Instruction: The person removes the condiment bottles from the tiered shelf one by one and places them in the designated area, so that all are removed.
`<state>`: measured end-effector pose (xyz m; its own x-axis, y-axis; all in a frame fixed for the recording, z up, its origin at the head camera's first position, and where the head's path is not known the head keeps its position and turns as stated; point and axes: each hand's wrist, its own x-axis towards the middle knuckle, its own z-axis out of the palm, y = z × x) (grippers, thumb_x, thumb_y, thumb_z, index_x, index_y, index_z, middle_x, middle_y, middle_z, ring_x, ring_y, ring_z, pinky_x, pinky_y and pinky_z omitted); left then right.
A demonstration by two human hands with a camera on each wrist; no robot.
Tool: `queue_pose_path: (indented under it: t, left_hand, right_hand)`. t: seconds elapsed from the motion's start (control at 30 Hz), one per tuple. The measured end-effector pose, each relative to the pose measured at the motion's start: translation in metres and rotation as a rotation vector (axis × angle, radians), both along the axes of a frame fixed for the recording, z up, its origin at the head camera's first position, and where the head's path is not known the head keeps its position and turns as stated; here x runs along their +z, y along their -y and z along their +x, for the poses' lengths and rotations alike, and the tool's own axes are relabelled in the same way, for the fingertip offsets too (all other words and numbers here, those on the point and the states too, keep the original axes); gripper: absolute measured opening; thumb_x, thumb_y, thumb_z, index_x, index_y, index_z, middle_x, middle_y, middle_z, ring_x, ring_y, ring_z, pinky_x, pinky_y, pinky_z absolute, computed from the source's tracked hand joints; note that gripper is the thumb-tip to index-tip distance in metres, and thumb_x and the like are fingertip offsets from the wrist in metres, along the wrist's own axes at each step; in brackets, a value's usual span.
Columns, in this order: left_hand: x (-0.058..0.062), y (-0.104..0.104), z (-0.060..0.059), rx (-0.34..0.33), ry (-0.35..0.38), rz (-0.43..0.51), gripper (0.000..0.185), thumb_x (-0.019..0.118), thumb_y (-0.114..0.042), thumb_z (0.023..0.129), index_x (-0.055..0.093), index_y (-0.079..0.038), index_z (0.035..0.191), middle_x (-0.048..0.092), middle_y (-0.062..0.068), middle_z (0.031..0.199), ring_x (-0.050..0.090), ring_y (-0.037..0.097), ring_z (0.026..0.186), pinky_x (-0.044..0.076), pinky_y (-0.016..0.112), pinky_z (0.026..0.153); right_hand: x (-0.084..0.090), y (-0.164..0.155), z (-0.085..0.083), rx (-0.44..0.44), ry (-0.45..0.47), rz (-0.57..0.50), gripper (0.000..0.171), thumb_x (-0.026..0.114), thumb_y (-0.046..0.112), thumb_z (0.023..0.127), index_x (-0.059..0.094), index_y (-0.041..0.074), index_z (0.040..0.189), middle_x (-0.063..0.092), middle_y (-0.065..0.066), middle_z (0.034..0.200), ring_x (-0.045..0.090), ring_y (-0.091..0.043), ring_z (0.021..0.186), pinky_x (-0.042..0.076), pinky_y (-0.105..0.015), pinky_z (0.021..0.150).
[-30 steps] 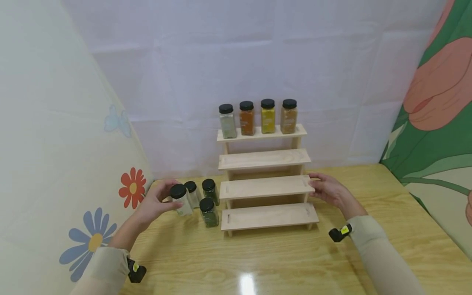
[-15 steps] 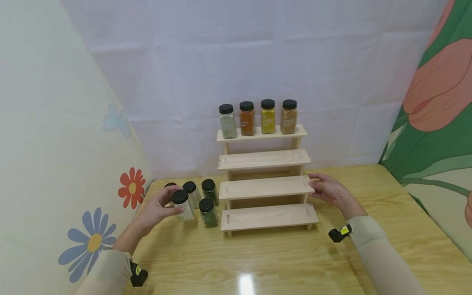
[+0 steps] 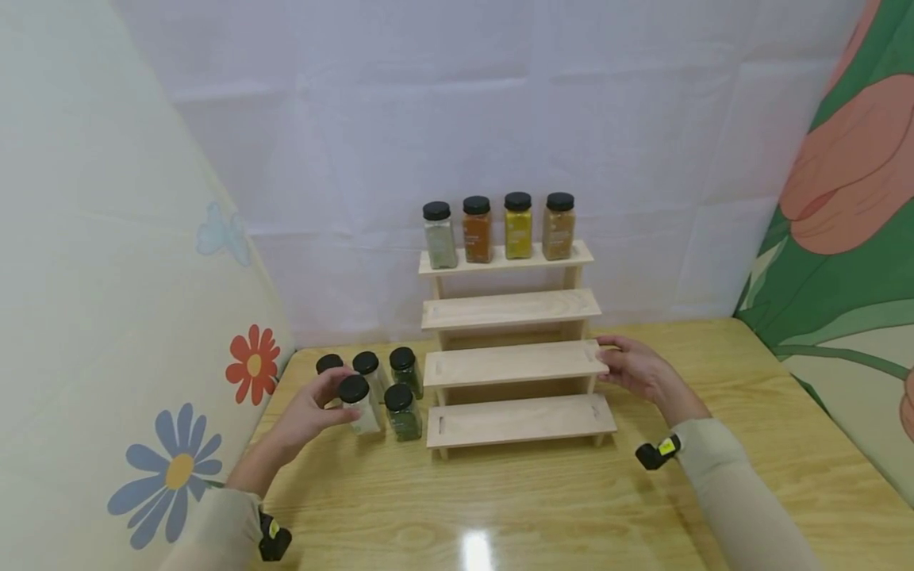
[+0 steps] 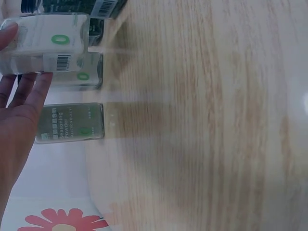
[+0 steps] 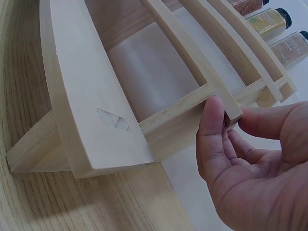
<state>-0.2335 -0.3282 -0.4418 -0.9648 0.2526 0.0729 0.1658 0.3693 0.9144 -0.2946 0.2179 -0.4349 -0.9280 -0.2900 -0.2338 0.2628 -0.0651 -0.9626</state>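
My left hand point(image 3: 307, 416) grips a clear spice jar point(image 3: 366, 415) with a black lid and white contents, thumb on one side and fingers on the other. In the left wrist view that jar point(image 4: 43, 36) lies across the near side of the other jars. A greyish jar labelled Seasoning Powder point(image 4: 72, 126) stands close by. Dark green jars point(image 3: 403, 420) stand just right of the held one. On the other side, my right hand point(image 3: 635, 369) pinches the right end of a shelf, second from the bottom, on the stepped wooden rack point(image 3: 521, 420). The right wrist view shows thumb and fingers on that shelf end point(image 5: 226, 103).
The top shelf bears a row of jars: pale point(image 3: 441, 244), red-orange point(image 3: 477, 238), yellow point(image 3: 518, 235) and tan point(image 3: 558, 235). A white cloth point(image 3: 357, 159) hangs behind the wooden table point(image 3: 500, 500). A flower-printed panel point(image 3: 178, 317) borders the left side.
My left hand has brought the white jar toward me and slightly right, uncovering a jar behind it at the left. The right hand stays on the rack.
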Motion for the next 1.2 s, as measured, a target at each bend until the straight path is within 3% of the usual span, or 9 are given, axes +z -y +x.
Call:
queue_pose_path:
  t: [0.47, 0.73, 1.2]
  left_hand:
    - [-0.013, -0.004, 0.000, 0.007, 0.001, 0.016, 0.060, 0.080, -0.007, 0.086, 0.049, -0.001, 0.138, 0.059, 0.005, 0.120, 0.059, 0.009, 0.108, 0.052, 0.023, 0.088]
    - [-0.017, -0.005, -0.001, 0.015, 0.006, 0.025, 0.058, 0.080, -0.006, 0.085, 0.051, -0.005, 0.135, 0.060, 0.000, 0.117, 0.061, 0.009, 0.106, 0.055, 0.025, 0.085]
    - [-0.019, -0.005, 0.000, -0.003, -0.002, 0.025, 0.061, 0.080, -0.005, 0.085, 0.049, -0.001, 0.138, 0.058, 0.012, 0.122, 0.061, 0.010, 0.106, 0.052, 0.023, 0.089]
  right_hand:
    - [0.001, 0.000, 0.001, -0.006, 0.002, 0.003, 0.059, 0.048, 0.002, 0.105, 0.019, -0.007, 0.156, 0.062, -0.001, 0.105, 0.065, -0.010, 0.086, 0.057, -0.023, 0.073]
    - [-0.001, -0.001, 0.000, -0.006, 0.009, 0.005, 0.059, 0.046, 0.001, 0.105, 0.018, -0.007, 0.156, 0.061, -0.002, 0.105, 0.064, -0.010, 0.086, 0.057, -0.022, 0.074]
    - [-0.003, 0.000, -0.002, -0.008, 0.007, -0.018, 0.057, 0.047, 0.000, 0.105, 0.020, -0.007, 0.155, 0.061, -0.003, 0.104, 0.064, -0.010, 0.085, 0.056, -0.022, 0.072]
